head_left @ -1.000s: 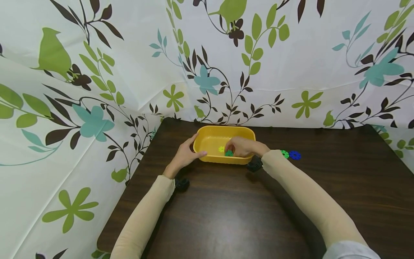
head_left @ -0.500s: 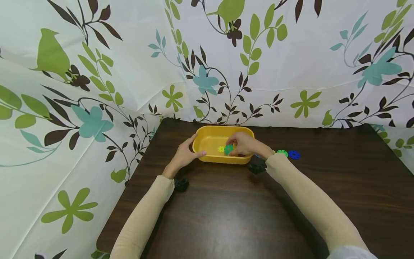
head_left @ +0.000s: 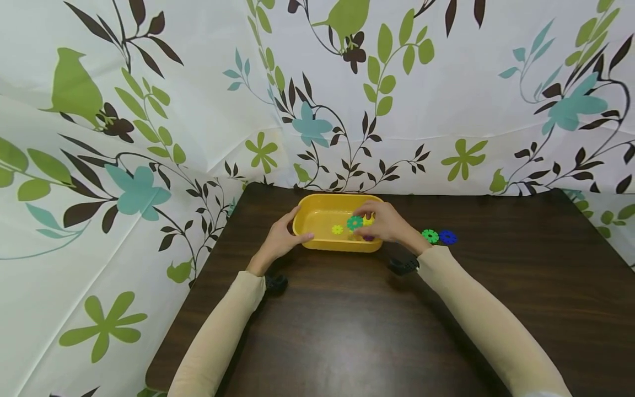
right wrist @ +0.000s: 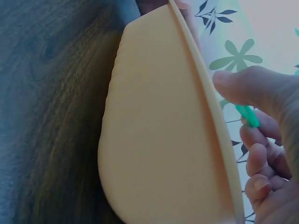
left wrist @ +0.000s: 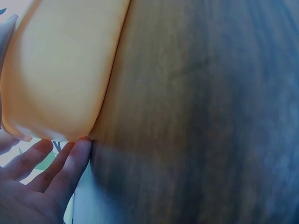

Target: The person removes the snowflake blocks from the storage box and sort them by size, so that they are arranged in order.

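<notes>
My left hand holds the left end of a yellow plastic tray, thumb along the near rim; in the left wrist view its fingertips touch the tray's end. Over the tray's right part, my right hand pinches a green flower-shaped disc. From the right wrist, this green disc shows edge-on between thumb and fingers, above the tray rim. A small yellow flower-shaped disc lies on the tray floor. Beside the right fingers are a yellow piece and a purple piece, both partly hidden.
To the right of the tray, a bright green notched disc and a blue one lie side by side on the dark wooden table. Patterned white cloth rises behind the table's far edge and along its left.
My right hand has lifted from the tray's floor and shifted a little right, bringing the green disc up into view. Yellow and purple pieces now show beside it. The left hand stays on the tray.
</notes>
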A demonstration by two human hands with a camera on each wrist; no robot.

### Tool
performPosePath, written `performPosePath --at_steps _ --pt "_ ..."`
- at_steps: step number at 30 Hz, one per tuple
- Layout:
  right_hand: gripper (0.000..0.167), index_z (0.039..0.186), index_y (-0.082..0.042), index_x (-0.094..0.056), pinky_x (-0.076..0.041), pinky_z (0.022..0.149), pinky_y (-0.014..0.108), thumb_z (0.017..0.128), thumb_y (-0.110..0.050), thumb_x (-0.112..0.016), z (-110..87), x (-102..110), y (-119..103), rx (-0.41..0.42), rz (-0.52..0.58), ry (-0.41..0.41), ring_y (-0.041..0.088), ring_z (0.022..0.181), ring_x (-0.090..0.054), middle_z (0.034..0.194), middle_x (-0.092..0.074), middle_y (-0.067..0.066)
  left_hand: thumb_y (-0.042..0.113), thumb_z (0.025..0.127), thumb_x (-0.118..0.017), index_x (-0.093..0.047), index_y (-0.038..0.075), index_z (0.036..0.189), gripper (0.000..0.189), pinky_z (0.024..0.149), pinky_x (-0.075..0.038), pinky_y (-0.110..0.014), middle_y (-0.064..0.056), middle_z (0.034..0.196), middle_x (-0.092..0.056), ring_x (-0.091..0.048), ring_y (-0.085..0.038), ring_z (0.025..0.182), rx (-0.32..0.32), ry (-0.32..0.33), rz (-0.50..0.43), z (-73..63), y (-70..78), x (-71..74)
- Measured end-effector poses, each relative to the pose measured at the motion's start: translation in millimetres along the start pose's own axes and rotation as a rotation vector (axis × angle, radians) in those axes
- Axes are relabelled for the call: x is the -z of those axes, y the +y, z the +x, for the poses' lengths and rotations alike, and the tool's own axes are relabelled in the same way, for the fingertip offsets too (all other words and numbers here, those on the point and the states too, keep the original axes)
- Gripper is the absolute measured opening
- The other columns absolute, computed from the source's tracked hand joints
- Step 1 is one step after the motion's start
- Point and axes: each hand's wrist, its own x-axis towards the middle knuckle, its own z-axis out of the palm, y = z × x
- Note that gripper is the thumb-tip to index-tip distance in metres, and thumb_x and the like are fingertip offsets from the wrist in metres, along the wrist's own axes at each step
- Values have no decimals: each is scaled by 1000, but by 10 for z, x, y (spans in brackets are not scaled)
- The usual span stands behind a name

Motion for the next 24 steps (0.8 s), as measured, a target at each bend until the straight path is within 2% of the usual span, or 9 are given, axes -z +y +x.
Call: performPosePath --at_steps 6,10,13,19,24 --pt "45 123 -5 -80 -47 83 34 85 -22 -95 -177 61 70 -16 48 104 26 97 -60 108 -73 11 48 90 -88 -30 25 174 105 134 -30 -65 -15 178 -37 -35 -40 165 8 1 -4 -14 17 -4" --pt "44 121 -3 -80 -46 75 28 84 -20 -96 -311 116 132 -24 77 168 25 88 -57 104 -72 12 45 91 -88 -30 23 175 104 134 -29 -65 -16 178 -36 -34 -41 166 14 2 -6 -15 23 -8" --pt "42 121 -3 -80 -45 72 23 85 -18 -95 -421 170 189 -42 111 208 26 86 -58 104 -71 11 44 91 -87 -29 23 175 104 135 -29 -65 -15 179 -36 -34 -40 166 15 0 -4 -15 26 -9" --pt "41 123 -3 -80 -46 79 16 88 -20 -94 -640 301 331 -80 109 269 23 96 -60 111 -73 13 47 92 -87 -29 24 175 104 135 -29 -64 -14 179 -35 -33 -39 166 18 -2 -4 -11 16 -7" --pt "40 122 -4 -80 -47 82 8 88 -21 -94 -815 396 460 -118 84 321 19 97 -60 113 -75 12 50 92 -86 -29 23 175 104 135 -28 -65 -14 180 -34 -33 -39 166 15 0 3 -9 3 -8"
